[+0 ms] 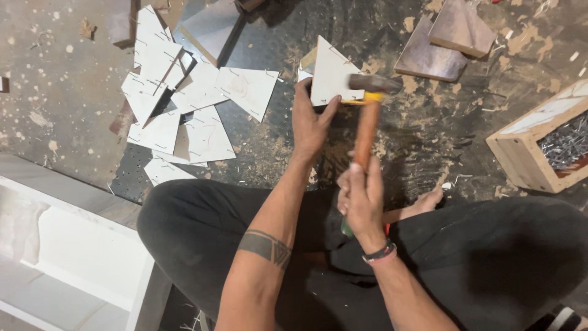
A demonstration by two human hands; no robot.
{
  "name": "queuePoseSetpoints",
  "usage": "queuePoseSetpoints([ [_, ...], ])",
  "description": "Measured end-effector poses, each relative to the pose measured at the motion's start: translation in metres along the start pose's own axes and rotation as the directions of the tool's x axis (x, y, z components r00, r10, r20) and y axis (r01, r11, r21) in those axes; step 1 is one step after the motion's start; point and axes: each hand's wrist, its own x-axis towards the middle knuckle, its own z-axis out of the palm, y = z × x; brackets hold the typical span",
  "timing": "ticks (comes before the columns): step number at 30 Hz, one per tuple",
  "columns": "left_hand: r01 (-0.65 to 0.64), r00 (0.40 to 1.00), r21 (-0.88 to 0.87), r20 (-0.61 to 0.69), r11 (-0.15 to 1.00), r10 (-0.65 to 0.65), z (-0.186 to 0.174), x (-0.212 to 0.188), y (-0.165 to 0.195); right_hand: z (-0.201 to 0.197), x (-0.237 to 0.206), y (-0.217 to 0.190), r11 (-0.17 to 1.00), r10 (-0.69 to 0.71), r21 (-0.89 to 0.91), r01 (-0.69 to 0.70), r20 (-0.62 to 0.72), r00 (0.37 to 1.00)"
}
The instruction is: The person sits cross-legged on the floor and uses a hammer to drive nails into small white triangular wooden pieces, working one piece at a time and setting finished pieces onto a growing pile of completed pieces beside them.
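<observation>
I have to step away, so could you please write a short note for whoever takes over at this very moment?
Left hand: steadies a white triangular piece on the floor.
Right hand: grips the hammer by its handle, head at the piece's right edge.
Nearby: a pile of white triangles to the left, a wooden box of nails to the right, brown wood offcuts beyond.
Done: cannot tell whether any nail is in.
Left: the pile appears unworked.

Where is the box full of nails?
In the head view, the wooden box of nails sits on the floor at the far right edge, right of the hammer and above the person's knee.
</observation>
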Motion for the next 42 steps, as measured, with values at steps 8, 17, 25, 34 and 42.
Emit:
queuePoseSetpoints([
  [8,0.105,0.987,-0.151,0.134,0.983,-0.085,-0.017,0.005,0.0,-0.015,-0.008,-0.008,0.999,0.015,0.03,-0.015,-0.019,1.0],
  [17,0.153,0.979,-0.062,0.149,0.986,-0.142,-0.026,0.015,-0.001,0.009,-0.004,-0.007,0.92,-0.198,-0.349,0.178,-0.023,0.98],
  [25,0.155,0.98,-0.099,0.14,0.983,-0.14,-0.024,0.015,-0.004,0.001,-0.006,-0.005,0.905,-0.324,0.225,0.362,-0.187,0.927],
  [34,0.101,0.987,-0.08,0.136,0.992,-0.089,-0.023,0.015,-0.007,-0.005,-0.004,-0.007,0.981,-0.196,-0.019,0.195,-0.042,0.98],
  [42,0.114,0.986,-0.023,0.123,0.993,-0.11,-0.022,0.011,-0.011,-0.011,0.016,-0.002,0.912,0.023,-0.41,-0.005,0.038,0.999],
])
